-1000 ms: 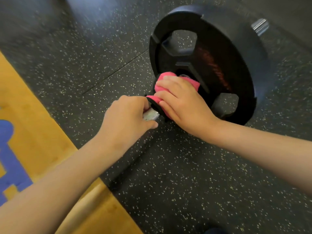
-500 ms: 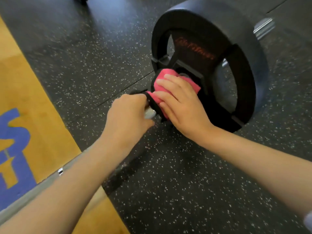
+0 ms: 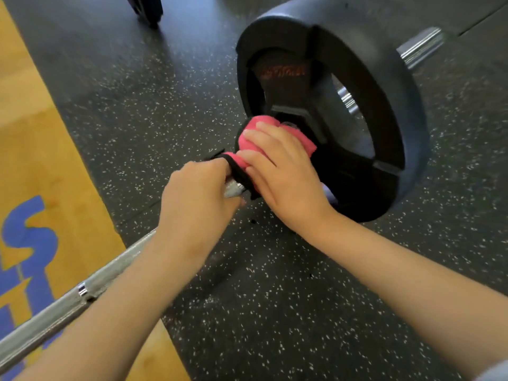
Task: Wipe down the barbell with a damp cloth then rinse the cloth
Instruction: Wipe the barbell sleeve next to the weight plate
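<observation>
Two steps, first underway: left hand (image 3: 198, 196) grips barbell shaft (image 3: 55, 312), right hand (image 3: 280, 177) clamps pink cloth (image 3: 247, 141) by weight plate (image 3: 384, 78); rinse pending.

I'm watching the head cam, and it's showing a gym floor. Black rubber matting (image 3: 165, 86) with white flecks is filling most of the view. A seam (image 3: 483, 20) is running diagonally across the top right corner. A yellow wooden platform (image 3: 41, 127) is taking up the left edge, butting against the matting. Blue lettering (image 3: 27, 229) is showing on it at lower left, but the frame is cutting it off, so I'm not reading it. A dark round object (image 3: 144, 8) is standing on the matting at the top edge, mostly cropped, and I'm not making out what it is. Soft light is glancing off the matting up top, and a darker shadow patch is lying lower centre.
</observation>
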`<state>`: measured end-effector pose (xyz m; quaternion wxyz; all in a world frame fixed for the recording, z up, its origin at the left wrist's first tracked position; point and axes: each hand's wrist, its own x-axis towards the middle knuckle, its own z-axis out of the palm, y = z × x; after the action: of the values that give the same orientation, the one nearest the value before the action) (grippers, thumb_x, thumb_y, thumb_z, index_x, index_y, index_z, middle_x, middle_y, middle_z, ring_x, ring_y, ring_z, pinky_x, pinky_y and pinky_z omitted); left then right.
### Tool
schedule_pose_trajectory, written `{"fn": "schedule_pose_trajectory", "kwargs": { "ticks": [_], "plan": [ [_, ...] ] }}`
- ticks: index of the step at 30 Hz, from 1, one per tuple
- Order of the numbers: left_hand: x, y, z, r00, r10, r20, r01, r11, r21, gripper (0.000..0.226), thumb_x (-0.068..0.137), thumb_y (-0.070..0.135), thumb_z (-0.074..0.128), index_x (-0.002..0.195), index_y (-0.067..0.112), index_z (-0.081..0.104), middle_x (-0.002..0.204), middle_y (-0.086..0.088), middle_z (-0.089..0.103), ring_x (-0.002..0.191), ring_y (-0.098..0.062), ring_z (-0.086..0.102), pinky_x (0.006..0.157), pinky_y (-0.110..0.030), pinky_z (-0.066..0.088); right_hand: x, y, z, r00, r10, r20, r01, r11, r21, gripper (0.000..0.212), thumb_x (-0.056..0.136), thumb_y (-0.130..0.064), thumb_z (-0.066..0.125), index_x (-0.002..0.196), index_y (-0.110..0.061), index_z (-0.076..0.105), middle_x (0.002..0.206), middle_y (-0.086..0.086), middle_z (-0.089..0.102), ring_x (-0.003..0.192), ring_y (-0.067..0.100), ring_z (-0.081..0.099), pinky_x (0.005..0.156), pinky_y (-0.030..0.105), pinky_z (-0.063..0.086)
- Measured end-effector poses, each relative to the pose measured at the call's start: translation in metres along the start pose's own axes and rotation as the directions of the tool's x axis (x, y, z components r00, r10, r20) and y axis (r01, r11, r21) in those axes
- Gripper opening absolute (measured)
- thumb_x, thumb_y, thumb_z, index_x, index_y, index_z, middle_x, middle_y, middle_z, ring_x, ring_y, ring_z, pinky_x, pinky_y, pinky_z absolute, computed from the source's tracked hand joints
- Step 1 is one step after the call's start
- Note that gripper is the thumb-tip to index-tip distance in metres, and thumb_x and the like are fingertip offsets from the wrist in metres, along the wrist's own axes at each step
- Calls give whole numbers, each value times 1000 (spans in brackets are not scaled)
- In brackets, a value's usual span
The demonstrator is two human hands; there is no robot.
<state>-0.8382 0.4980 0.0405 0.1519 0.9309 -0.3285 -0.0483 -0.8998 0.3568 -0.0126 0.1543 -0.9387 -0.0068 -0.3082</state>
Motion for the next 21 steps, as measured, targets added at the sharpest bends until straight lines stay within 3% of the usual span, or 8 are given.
{"fn": "schedule_pose_trajectory", "kwargs": {
  "ticks": [3, 9, 13, 16, 19, 21],
  "plan": [
    [6, -4, -1, 1000, -10, 20, 10, 1000, -25, 34, 69, 32, 78, 99, 24, 68, 93, 1, 72, 90, -26, 66, 77, -40, 52, -4, 2, 5, 999, -1, -36, 2, 999, 37, 36, 102, -21, 40, 112, -1, 68, 128, 18, 59, 127, 33, 44, 104, 51, 39],
    [10, -6, 1, 999, -35, -28, 34, 999, -23, 26, 69, 30, 74, 92, 22, 67, 87, -1, 71, 81, -29, 64, 72, -42, 52, 24, -1, 7, 999, 43, 29, -45, 998, 49, 26, 97, -18, 48, 100, -4, 69, 112, 11, 65, 114, 32, 56, 96, 45, 42],
    [12, -5, -3, 999, -38, 26, 40, 998, -53, 33, 68, 34, 77, 95, 20, 64, 90, 1, 69, 85, -26, 63, 74, -41, 52, 2, 1, 2, 999, 48, 19, -50, 981, 189, 29, 99, -16, 46, 107, 0, 68, 128, 16, 58, 129, 33, 45, 111, 41, 33],
    [9, 4, -6, 999, -5, 42, 14, 978, -210, 37, 68, 40, 76, 95, 18, 62, 92, 5, 64, 87, -18, 60, 75, -35, 49, -13, 0, -9, 995, 81, 53, -93, 947, 308, 26, 97, -8, 47, 111, 3, 66, 136, 17, 53, 137, 30, 37, 117, 34, 24],
    [7, 13, -11, 987, 12, 158, 42, 941, -335, 44, 66, 49, 76, 95, 21, 61, 91, 9, 62, 85, -10, 59, 72, -27, 48, -17, -1, -20, 993, 96, 67, -113, 932, 344, 24, 96, -3, 49, 112, 3, 65, 137, 17, 51, 138, 27, 35, 117, 32, 24],
    [6, 15, -18, 966, 15, 258, 139, 811, -568, 36, 71, 48, 77, 92, 22, 63, 88, 8, 69, 83, -9, 64, 75, -30, 52, -17, -3, -23, 992, 107, 71, -126, 924, 361, 25, 96, -3, 50, 116, 3, 64, 139, 17, 50, 139, 28, 34, 118, 36, 25]
  ]
}}
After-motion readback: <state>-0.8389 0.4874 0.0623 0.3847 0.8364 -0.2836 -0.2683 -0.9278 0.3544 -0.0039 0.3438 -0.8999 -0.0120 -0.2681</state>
